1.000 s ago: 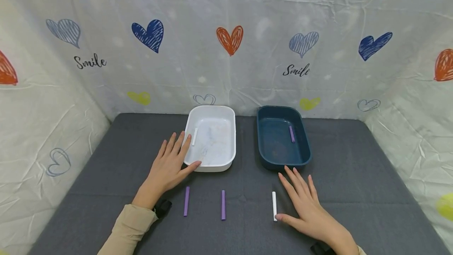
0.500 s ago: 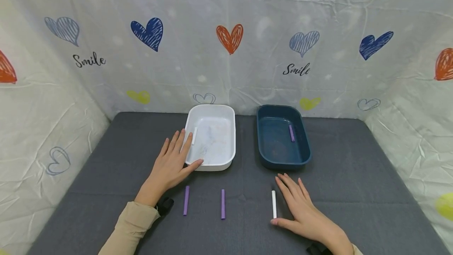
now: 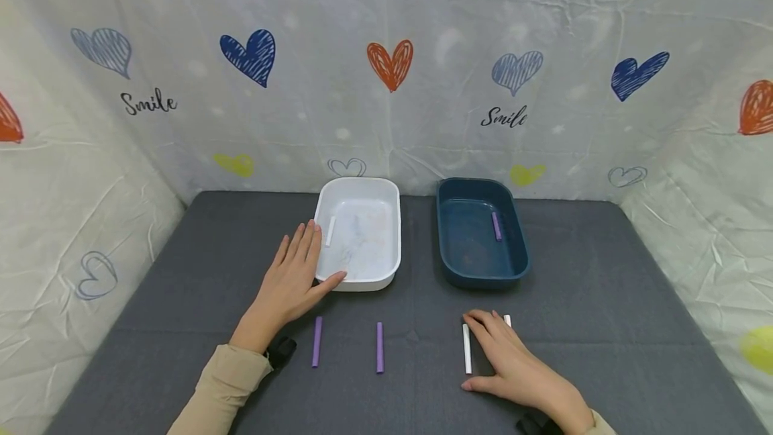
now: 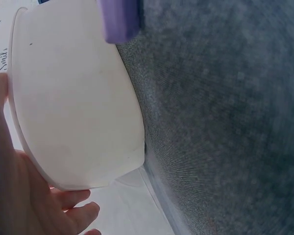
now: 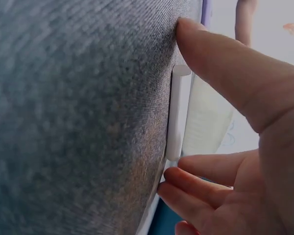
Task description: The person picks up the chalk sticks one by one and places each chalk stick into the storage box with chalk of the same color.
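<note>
In the head view my left hand [image 3: 284, 285] touches the near left corner of a white plastic basin [image 3: 368, 267], its thumb at the front rim and its fingers straight along the left side. My right hand [image 3: 513, 361] spans a white chalk stick [image 3: 467, 349] on the cloth. The right wrist view has the thumb past the near end of that chalk [image 5: 178, 112] and the fingertips by its far end, without a plain grip. Another white stick [image 3: 507, 320] peeks out beyond the right hand, mostly hidden. Two purple chalk sticks [image 3: 317, 342] lie between the hands.
A dark blue basin [image 3: 447, 254] stands right of the white one, with a purple stick [image 3: 496, 226] inside. One white stick [image 3: 330, 231] lies in the white basin. Grey cloth [image 3: 604, 287] covers the table; a heart-printed curtain [image 3: 447, 146] rises behind it.
My right hand has drawn back toward me and slightly left, its fingers bending down around the white chalk; another white stick behind it has come into sight. My left hand stays nearly still.
</note>
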`<action>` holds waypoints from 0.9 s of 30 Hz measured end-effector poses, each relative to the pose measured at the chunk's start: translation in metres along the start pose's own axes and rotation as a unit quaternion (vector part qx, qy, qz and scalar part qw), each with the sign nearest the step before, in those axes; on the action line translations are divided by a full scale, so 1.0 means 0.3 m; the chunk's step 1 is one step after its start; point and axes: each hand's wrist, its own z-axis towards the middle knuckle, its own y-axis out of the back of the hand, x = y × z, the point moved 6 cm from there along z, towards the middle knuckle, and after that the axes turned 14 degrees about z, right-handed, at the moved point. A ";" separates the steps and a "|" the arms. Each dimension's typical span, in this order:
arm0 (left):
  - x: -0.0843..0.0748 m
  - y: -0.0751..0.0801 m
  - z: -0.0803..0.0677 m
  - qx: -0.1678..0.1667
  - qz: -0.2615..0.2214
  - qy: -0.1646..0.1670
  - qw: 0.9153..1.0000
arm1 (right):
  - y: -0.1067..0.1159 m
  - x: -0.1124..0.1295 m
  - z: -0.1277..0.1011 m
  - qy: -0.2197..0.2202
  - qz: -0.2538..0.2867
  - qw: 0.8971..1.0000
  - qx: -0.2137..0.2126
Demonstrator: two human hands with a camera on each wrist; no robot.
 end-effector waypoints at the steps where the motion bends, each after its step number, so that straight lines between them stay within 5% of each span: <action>1: 0.000 0.000 0.000 0.001 -0.003 0.001 1.000 | 0.000 0.001 0.003 0.001 -0.003 1.000 0.000; 27: -0.007 0.005 0.023 0.023 -0.007 0.010 1.000 | 0.002 0.019 0.066 -0.007 -0.007 1.000 -0.010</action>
